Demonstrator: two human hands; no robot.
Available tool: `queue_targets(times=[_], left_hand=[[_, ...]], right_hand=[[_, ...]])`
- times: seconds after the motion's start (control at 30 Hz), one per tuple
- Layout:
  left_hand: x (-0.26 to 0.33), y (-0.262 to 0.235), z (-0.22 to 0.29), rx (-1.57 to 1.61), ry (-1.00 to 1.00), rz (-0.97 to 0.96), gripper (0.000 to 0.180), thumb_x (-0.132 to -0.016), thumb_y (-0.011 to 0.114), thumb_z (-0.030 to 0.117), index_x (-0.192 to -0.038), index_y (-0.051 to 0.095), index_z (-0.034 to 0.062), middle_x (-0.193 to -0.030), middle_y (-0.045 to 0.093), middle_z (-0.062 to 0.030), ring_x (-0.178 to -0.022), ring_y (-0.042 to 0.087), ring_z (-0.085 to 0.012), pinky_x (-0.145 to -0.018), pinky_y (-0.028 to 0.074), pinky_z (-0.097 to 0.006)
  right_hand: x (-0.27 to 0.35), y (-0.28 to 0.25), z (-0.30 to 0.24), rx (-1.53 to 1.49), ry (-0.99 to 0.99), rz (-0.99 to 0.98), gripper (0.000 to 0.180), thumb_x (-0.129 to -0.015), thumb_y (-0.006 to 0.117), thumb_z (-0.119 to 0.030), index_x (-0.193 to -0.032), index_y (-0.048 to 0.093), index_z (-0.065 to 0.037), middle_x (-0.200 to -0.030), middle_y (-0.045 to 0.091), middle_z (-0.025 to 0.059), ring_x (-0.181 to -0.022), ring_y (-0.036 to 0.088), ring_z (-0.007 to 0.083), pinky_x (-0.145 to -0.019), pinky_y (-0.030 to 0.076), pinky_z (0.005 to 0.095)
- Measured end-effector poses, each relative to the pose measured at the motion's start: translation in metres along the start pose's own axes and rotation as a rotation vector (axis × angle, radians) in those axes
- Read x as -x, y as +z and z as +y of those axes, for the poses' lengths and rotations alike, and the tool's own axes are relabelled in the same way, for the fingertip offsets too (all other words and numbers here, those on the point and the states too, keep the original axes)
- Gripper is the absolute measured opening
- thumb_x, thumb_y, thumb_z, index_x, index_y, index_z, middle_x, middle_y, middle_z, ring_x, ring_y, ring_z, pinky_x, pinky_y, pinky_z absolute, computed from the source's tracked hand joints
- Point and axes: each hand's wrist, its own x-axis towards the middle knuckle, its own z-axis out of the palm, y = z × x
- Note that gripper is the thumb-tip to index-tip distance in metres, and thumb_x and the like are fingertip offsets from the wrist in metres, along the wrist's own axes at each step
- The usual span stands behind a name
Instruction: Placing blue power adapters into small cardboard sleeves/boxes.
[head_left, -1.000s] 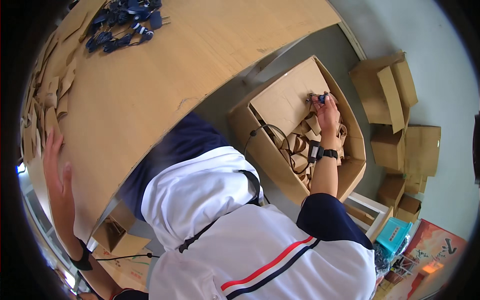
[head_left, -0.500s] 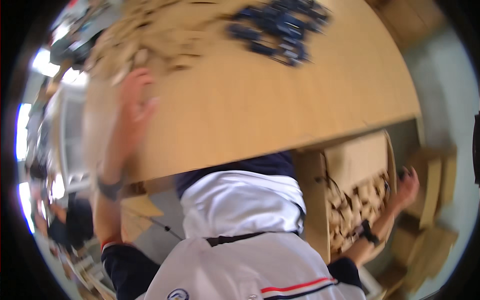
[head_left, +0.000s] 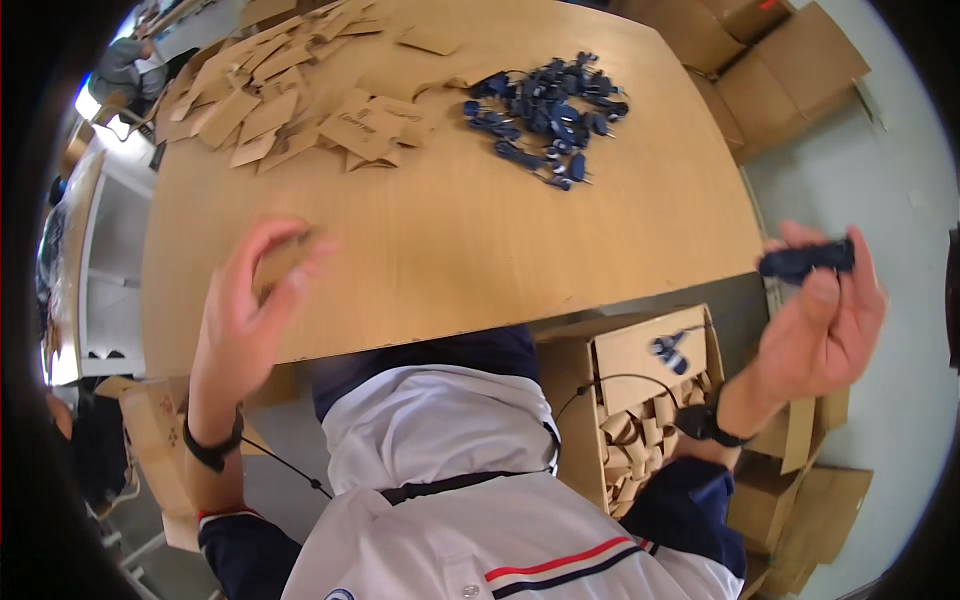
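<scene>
My right hand (head_left: pixel 825 325), raised beyond the table's right edge, is closed around a dark blue bundled cord (head_left: pixel 806 262). A blurred dark blue plug (head_left: pixel 668 354) with a thin cord shows over the box flap below; whether it joins the held bundle is unclear. My left hand (head_left: pixel 250 305) is over the table's near left part, fingers curled and smeared by motion. Between its thumb and fingers a brown cardboard piece (head_left: pixel 277 264) seems to be held. Ahead lie a heap of dark blue corded plugs (head_left: pixel 560 110) and a spread of flat cardboard sleeves (head_left: pixel 365 125).
An open carton (head_left: pixel 570 400) at the table's near right edge holds many rolled cardboard pieces (head_left: pixel 635 445). More cartons (head_left: pixel 780 70) stand at the far right and lower right. A white-framed table (head_left: pixel 110 270) is at the left, and another person (head_left: pixel 125 65) sits farther back.
My right hand has risen from beside the carton, the dark bundle now plainly in it. My left hand has moved nearer from beside the sleeves. The view has shifted and sharpened.
</scene>
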Motion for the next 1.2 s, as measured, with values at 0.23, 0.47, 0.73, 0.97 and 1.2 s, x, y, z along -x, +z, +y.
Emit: queue_targets(times=[0.23, 0.47, 0.73, 0.97, 1.2], left_hand=[[0.017, 0.047, 0.040, 0.566, 0.065, -0.281, 0.025, -0.085, 0.066, 0.005, -0.108, 0.059, -0.0012, -0.095, 0.059, -0.0065, -0.088, 0.059, -0.0121, -0.074, 0.052, -0.027], [0.011, 0.074, 0.055, 0.604, 0.115, -0.314, 0.017, -0.082, 0.070, 0.007, -0.095, 0.059, 0.0030, -0.083, 0.057, -0.0001, -0.077, 0.052, -0.0079, -0.074, 0.043, -0.024], [0.031, 0.062, 0.056, 0.569, 0.226, -0.283, 0.020, -0.078, 0.075, 0.007, -0.093, 0.063, 0.0008, -0.088, 0.064, -0.0035, -0.080, 0.060, -0.0116, -0.076, 0.047, -0.026], [0.027, 0.063, 0.049, 0.747, 0.150, -0.424, 0.025, -0.077, 0.073, 0.003, -0.098, 0.060, -0.0012, -0.087, 0.061, -0.0052, -0.082, 0.053, -0.0100, -0.079, 0.045, -0.026], [0.033, 0.060, 0.055, 0.838, 0.008, -0.593, 0.021, -0.081, 0.073, 0.008, -0.097, 0.060, 0.0005, -0.090, 0.061, -0.0033, -0.085, 0.052, -0.0097, -0.081, 0.043, -0.024]], right_hand=[[-0.053, 0.048, -0.053, -0.275, -0.093, -0.238, 0.044, -0.094, 0.059, -0.013, -0.125, 0.047, 0.016, -0.091, 0.064, 0.0337, -0.071, 0.065, 0.0307, -0.065, 0.057, 0.0392], [-0.070, 0.089, -0.075, -0.832, -0.114, -0.302, 0.048, -0.095, 0.059, -0.016, -0.132, 0.044, 0.011, -0.092, 0.064, 0.0295, -0.067, 0.064, 0.0271, -0.061, 0.056, 0.0350], [-0.060, 0.129, -0.050, -1.296, -0.264, -0.581, 0.046, -0.090, 0.068, -0.016, -0.127, 0.050, 0.003, -0.086, 0.064, 0.0275, -0.064, 0.065, 0.0285, -0.054, 0.057, 0.0333], [-0.065, 0.130, -0.048, -1.485, -0.324, -0.771, 0.030, -0.093, 0.063, -0.015, -0.120, 0.054, -0.003, -0.092, 0.064, 0.0302, -0.066, 0.065, 0.0321, -0.061, 0.060, 0.0372], [-0.057, 0.137, -0.048, -1.463, -0.265, -0.512, 0.025, -0.095, 0.061, -0.016, -0.118, 0.056, -0.009, -0.096, 0.065, 0.0242, -0.075, 0.063, 0.0290, -0.066, 0.058, 0.0346]])
